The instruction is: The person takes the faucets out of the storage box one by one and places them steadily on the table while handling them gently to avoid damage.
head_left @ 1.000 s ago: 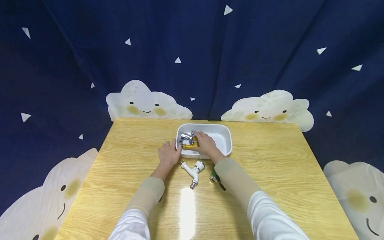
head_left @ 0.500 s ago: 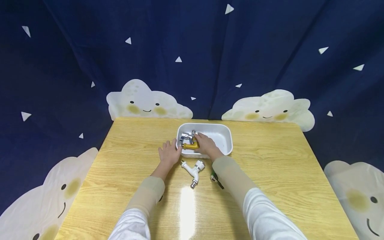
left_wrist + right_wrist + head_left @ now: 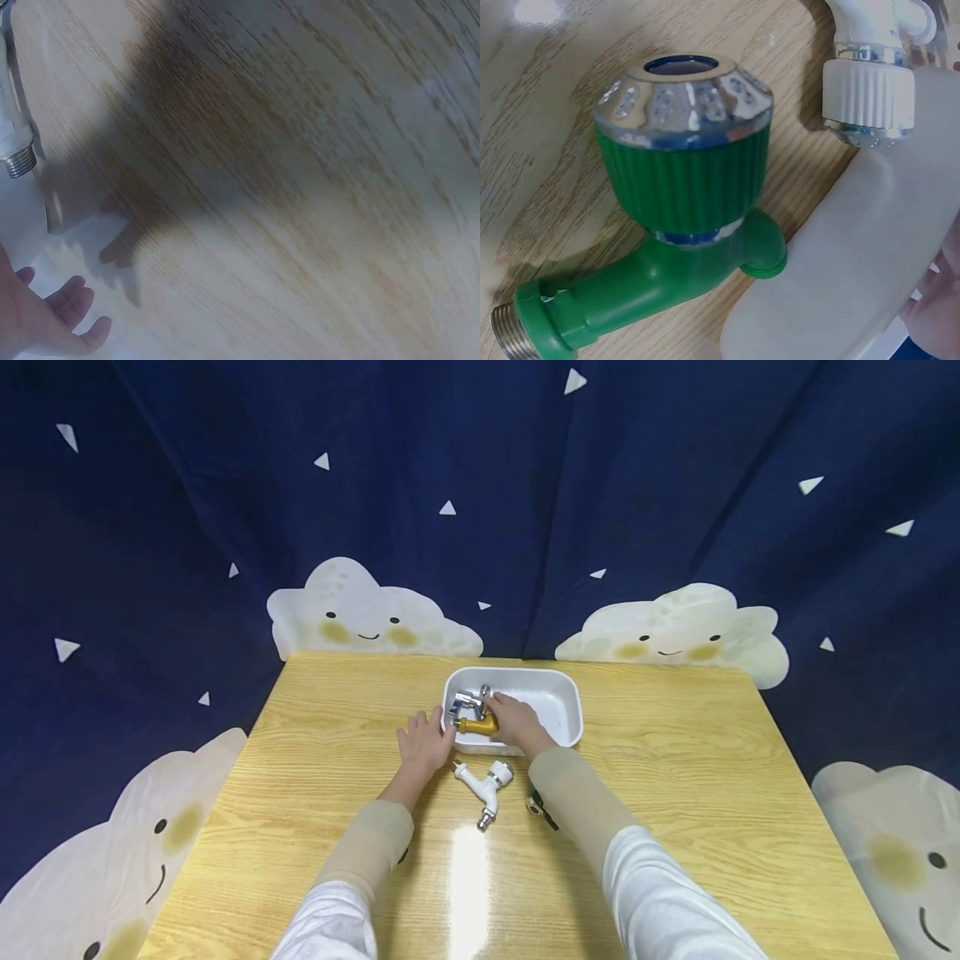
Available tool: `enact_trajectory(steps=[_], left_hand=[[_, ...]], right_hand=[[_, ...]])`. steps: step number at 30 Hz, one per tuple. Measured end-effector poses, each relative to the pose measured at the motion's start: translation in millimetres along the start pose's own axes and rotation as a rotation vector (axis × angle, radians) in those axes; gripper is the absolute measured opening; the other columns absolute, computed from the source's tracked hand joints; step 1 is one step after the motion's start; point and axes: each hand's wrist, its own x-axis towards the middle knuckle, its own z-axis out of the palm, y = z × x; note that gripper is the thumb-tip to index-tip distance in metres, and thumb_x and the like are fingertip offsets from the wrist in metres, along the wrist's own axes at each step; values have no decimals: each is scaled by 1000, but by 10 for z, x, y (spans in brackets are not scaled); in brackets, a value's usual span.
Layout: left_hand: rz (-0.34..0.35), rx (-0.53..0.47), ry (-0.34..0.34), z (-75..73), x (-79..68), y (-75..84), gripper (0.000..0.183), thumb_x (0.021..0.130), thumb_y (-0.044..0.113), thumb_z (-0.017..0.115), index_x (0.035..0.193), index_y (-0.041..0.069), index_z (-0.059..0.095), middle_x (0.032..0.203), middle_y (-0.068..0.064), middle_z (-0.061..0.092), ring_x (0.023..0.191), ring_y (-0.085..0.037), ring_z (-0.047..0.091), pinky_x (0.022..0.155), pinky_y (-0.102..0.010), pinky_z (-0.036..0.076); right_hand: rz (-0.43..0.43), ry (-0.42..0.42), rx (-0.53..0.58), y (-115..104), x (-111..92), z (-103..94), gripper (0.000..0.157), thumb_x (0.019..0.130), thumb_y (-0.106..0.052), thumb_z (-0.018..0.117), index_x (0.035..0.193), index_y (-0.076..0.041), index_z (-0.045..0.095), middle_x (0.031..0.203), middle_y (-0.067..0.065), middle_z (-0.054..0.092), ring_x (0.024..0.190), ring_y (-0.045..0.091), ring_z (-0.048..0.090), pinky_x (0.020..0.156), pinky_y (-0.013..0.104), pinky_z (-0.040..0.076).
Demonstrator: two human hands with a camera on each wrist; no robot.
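Observation:
Inside the white tray (image 3: 558,714), a yellow tap (image 3: 476,725) and a chrome tap (image 3: 468,700) lie at the left end. My right hand (image 3: 516,724) reaches over the near rim and grips the yellow tap at its right part, which the fingers partly cover. At the tray's left end my left hand (image 3: 425,745) rests with fingers spread, its fingertips at the rim. In the left wrist view only part of this left hand (image 3: 45,319) shows. A sliver of the right hand (image 3: 941,307) appears beyond the tray wall (image 3: 847,255) in the right wrist view.
A white tap (image 3: 483,787) lies on the wooden table (image 3: 315,852) in front of the tray. A green tap (image 3: 682,195) stands close by, mostly hidden under the right sleeve (image 3: 573,785) in the head view. A dark blue curtain (image 3: 480,443) hangs behind the table.
My right hand and forearm have shifted slightly, with the fingers still at the yellow tap. More of the tap's right end shows now. The left hand stays at the tray's left rim.

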Motion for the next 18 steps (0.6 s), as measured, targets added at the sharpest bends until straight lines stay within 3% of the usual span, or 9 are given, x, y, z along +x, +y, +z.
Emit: enact_trajectory(steps=[18], left_hand=[[-8, -12, 4, 15, 4, -7, 52, 90, 42, 33, 137, 19, 37, 123, -17, 46, 111, -32, 40, 92, -54, 29]], right_hand=[[38, 38, -45, 32, -6, 14, 71, 73, -15, 74, 135, -15, 40, 130, 8, 43, 112, 28, 49, 84, 43, 44]])
